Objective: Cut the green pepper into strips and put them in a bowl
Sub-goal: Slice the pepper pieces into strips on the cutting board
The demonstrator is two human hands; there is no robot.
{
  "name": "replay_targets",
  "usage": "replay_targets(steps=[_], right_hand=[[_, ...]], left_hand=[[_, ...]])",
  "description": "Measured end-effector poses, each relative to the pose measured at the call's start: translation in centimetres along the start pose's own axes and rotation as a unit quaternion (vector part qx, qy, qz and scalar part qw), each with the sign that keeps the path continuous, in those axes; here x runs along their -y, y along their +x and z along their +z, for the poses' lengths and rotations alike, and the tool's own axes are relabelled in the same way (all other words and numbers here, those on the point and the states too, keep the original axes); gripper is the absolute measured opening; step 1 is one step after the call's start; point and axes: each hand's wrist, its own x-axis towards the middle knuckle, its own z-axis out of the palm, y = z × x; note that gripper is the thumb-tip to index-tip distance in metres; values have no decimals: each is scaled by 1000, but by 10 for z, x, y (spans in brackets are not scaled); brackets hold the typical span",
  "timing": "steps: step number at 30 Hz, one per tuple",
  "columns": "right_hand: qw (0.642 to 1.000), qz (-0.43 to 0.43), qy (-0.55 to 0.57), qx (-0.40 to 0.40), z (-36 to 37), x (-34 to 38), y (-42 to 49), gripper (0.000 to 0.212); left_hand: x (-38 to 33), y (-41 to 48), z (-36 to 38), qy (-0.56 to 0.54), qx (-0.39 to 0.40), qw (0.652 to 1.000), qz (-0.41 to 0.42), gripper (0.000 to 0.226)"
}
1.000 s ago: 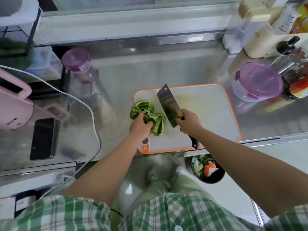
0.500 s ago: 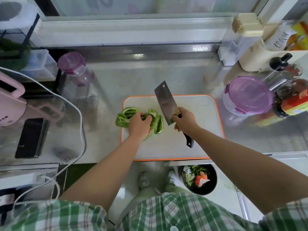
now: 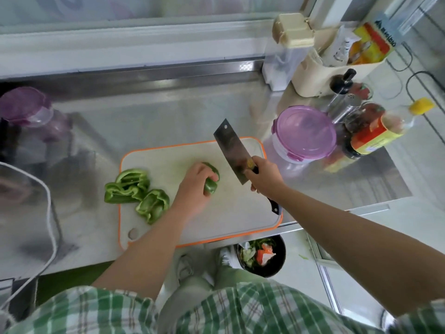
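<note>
A white cutting board with an orange rim (image 3: 226, 220) lies on the steel counter. My left hand (image 3: 195, 186) grips one green pepper piece (image 3: 211, 184) in the middle of the board. Two more pepper pieces (image 3: 134, 189) lie at the board's left edge, one partly off it. My right hand (image 3: 263, 177) holds a cleaver (image 3: 232, 150) by the handle, its blade raised and tilted just right of the held piece.
A purple-lidded tub (image 3: 304, 133) and several bottles (image 3: 370, 131) stand to the right. A purple-lidded jar (image 3: 31, 112) is at the far left, with a white cable (image 3: 51, 213) nearby. A black bin with scraps (image 3: 261, 255) sits on the floor below the counter edge.
My left hand has pulled one pepper piece away from the others to the board's middle. The cleaver stays lifted in my right hand beside it. The camera view has shifted.
</note>
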Motion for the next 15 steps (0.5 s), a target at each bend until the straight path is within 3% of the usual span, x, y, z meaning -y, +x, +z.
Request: replay_targets(steps=[3,5,8,13,15], right_hand=[[999,-16,-19,34,6,-2,0,11],[997,-19,-34,71,12,-1,-2,10],[994,-7,-41,105,15,2,-2,7],[990,-19,-57,128,12,7,0,11],[991,-23,-64,112,14,8,1,8]], left_hand=[[4,-9,1,-4,-59,997,-50,43],[5,-10,0,-7,-98,985,-140,54],[6,-4,2,-24,-59,971,-230,69],[0,3,4,-83,-9,958,-273,47],[-1,3,8,-193,-33,931,-308,38]])
